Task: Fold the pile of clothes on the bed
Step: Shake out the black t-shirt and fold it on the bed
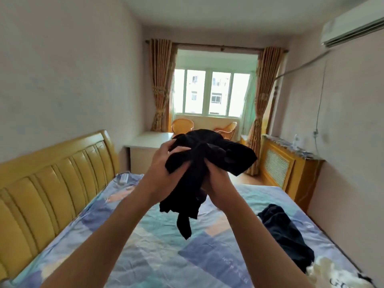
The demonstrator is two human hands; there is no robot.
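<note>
**Black garment held up in both hands, bunched, above the bed**

In the centre of the frame both arms reach forward and up, and the left hand (164, 163) and right hand (216, 179) sit close together, each with its fingers curled tight into a wad of the black garment (207, 161). The cloth is gathered, not spread: one lobe bulges toward the upper right of the hands, and a narrow tail hangs below them, clear of the sheet. Holding it this high, off the bed (158, 252), probably lets its weight pull it open so an edge or seam can be found; the hands being so near each other suggests that search is not yet done.

At the lower right of the frame the rest of the pile waits on the patterned sheet: a dark navy garment (286, 231) lying crumpled, and just below it a white garment (324, 273) at the frame's edge. They are kept to one side, which leaves the middle of the sheet free as a flat place to lay the black piece for folding. No folded item is visible, so the task looks near its start.
</note>
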